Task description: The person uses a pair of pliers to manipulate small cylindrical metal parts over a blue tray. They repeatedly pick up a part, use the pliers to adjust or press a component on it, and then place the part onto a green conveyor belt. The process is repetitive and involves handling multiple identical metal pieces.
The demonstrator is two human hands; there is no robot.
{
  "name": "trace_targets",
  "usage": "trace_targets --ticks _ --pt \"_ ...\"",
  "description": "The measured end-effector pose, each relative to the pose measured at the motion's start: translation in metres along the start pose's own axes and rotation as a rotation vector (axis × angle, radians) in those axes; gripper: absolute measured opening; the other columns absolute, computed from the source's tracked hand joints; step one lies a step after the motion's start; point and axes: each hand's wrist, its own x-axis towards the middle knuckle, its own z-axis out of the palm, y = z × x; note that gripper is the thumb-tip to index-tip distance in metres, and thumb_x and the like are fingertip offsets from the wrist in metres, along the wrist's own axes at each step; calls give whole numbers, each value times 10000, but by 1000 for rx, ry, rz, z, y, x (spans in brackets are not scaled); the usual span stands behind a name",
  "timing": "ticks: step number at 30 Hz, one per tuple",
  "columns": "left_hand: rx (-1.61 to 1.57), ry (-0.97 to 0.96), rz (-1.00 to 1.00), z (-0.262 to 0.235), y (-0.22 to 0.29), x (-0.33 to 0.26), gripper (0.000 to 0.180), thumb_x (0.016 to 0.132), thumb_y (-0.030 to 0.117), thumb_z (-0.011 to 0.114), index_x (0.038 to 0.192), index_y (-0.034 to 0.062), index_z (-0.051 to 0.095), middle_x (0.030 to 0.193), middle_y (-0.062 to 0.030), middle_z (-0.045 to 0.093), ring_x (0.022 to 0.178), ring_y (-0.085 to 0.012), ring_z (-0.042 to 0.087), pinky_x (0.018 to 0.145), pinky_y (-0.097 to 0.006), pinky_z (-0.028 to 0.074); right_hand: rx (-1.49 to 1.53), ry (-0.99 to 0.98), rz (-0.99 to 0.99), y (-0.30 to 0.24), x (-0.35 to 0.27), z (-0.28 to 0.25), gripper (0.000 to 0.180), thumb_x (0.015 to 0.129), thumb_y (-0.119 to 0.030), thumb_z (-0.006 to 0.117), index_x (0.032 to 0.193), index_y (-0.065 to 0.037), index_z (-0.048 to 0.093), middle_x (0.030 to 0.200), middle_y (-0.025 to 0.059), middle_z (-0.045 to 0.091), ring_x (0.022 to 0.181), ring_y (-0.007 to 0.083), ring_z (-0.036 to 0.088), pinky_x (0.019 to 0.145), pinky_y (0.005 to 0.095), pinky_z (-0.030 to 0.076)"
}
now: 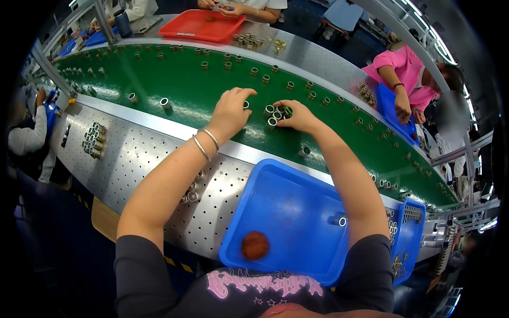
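Observation:
Over the green conveyor belt (196, 124), my right hand (301, 116) has its thumb and fingers curled round the side of a tight cluster of short metal sleeves (272, 121). To its left, my left hand (229, 112) is bent with a metal sleeve (246, 105) in the curl of its fingers; the thumb is partly hidden. A gap separates the two hands. Another metal sleeve (304, 151) stands on the belt below my right wrist. Below my arms lies a blue tray (291, 206) with a rust-brown fuzzy ball (255, 245) and one metal sleeve (342, 221) in it.
Many sleeves stand along the belt. Stacked sleeves (94, 140) sit on the perforated metal table (132, 159); others (192, 195) stand by my left forearm. A second blue tray (408, 249) lies right. Across the belt are a red tray (201, 26) and a co-worker in pink (403, 66).

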Motion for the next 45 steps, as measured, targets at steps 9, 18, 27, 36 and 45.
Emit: trace_targets --ticks 9,18,27,36,45 --pt "-9 -431 -141 13 -20 7 784 561 284 825 1235 133 455 1098 -157 478 1033 -325 517 874 -373 448 -14 129 25 -13 14 39 670 549 -193 773 1171 -94 546 1086 170 557 1045 318 521 907 361 420" --pt "-91 -392 -173 15 -17 2 754 586 182 749 1258 102 415 1116 -180 461 1016 -359 527 879 -374 458 220 126 142 -32 15 50 681 509 -79 755 1155 -96 539 1078 121 569 1029 273 540 899 339 424" --pt "-60 -295 -146 -11 -20 -19 712 593 186 759 1225 97 443 1088 -172 466 946 -368 553 827 -384 483 291 173 253 -87 5 64 644 521 -32 756 1126 -87 542 1087 92 554 1034 240 527 879 335 430" --pt "58 -308 -233 -102 -21 -93 657 627 159 721 1218 63 450 1047 -180 490 908 -367 566 786 -400 489 196 145 -37 -163 -5 124 588 594 -160 752 1128 -63 525 1090 187 535 1039 333 516 896 373 418" --pt "-204 -402 -437 -144 -37 -153 658 677 153 715 1267 73 434 1075 -160 495 846 -300 583 772 -351 483 375 -128 -69 -183 -9 142 657 598 -117 743 1215 -116 519 1124 116 525 1056 249 510 894 314 415"
